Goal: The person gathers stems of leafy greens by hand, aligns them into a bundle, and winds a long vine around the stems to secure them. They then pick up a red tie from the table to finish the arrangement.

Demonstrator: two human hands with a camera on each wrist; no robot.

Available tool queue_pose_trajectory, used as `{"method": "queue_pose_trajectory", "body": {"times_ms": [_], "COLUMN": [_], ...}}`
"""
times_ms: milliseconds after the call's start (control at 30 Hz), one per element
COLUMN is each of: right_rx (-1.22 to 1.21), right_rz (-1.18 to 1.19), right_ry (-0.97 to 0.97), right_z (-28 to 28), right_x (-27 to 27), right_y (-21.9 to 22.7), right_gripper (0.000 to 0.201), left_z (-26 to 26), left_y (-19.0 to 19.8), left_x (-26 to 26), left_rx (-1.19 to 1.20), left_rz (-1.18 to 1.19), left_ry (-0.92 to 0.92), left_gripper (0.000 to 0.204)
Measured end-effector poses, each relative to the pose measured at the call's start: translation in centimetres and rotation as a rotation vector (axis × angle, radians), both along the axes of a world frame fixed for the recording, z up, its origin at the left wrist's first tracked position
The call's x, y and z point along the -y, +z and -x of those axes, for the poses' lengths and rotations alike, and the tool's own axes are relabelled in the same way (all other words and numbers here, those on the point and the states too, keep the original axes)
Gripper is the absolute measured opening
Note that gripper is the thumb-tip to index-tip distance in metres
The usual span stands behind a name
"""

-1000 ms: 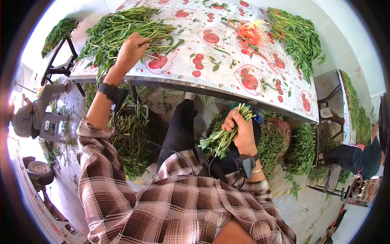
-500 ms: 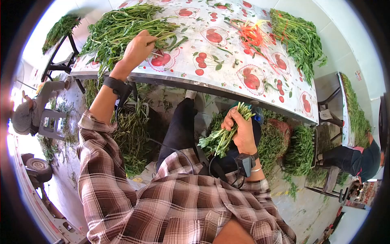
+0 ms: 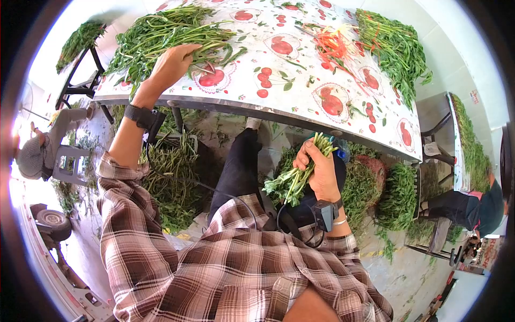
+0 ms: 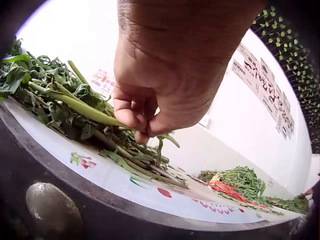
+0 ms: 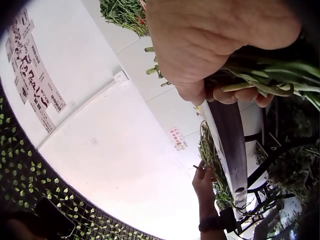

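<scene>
At the left end of the table, my left hand (image 3: 173, 67) pinches a thick green stem (image 4: 82, 107) between thumb and fingertips, as the left wrist view shows. That stem lies at the edge of a large heap of leafy greens (image 3: 155, 40). Beside the fingers, a few loose stalks stick out over the cloth. My right hand (image 3: 321, 172) is held over my lap in front of the table edge. It grips a small bunch of leafy stems (image 3: 292, 185), cut ends up past the thumb and leaves hanging below the fist.
The table (image 3: 236, 110) wears a fruit-print cloth. Red and yellow ties (image 3: 331, 47) lie on it, left of another pile of greens (image 3: 394, 51). Below stand a crate of stems (image 3: 171, 177) and more greens (image 3: 397, 196). Two other people sit farther off, left and right.
My left hand has shifted slightly left and down toward the table's front edge, still at the heap. The right hand keeps its grip on the bunch in the same place.
</scene>
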State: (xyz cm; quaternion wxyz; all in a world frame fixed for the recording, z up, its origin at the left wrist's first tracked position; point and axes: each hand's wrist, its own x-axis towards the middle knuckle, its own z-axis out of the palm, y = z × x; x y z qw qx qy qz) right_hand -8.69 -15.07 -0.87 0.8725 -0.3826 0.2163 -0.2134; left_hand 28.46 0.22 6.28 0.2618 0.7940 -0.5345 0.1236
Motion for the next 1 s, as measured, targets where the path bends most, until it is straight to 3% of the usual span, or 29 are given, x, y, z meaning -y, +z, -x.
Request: {"method": "queue_pose_trajectory", "body": {"times_ms": [100,267,567,633,1000], "right_rx": [-0.001,-0.002,0.009,-0.011,-0.002], "right_rz": [0.001,0.026,0.002,-0.011,-0.012], "right_ry": [0.004,0.029,0.027,0.023,0.009], "right_z": [0.1,0.0,0.0,0.0,0.3], "right_x": [0.2,0.3,0.0,-0.1,-0.1], "right_y": [-0.2,-0.5,-0.6,-0.4,-0.5], "right_gripper": [0.010,0.010,0.010,0.010,0.010], "left_z": [-0.6,0.3,0.4,0.4,-1.2], "left_y": [-0.4,-0.9,-1.0,-1.0,-1.2], "left_x": [-0.5,-0.8,0.1,0.3,1.3], "left_rx": [0.041,-0.005,0.061,0.106,0.128], "left_rz": [-0.173,-0.185,-0.102,-0.232,-0.268], "left_ry": [-0.003,0.030,0.068,0.099,0.132], "left_gripper": [0.029,0.024,0.039,0.039,0.034]}}
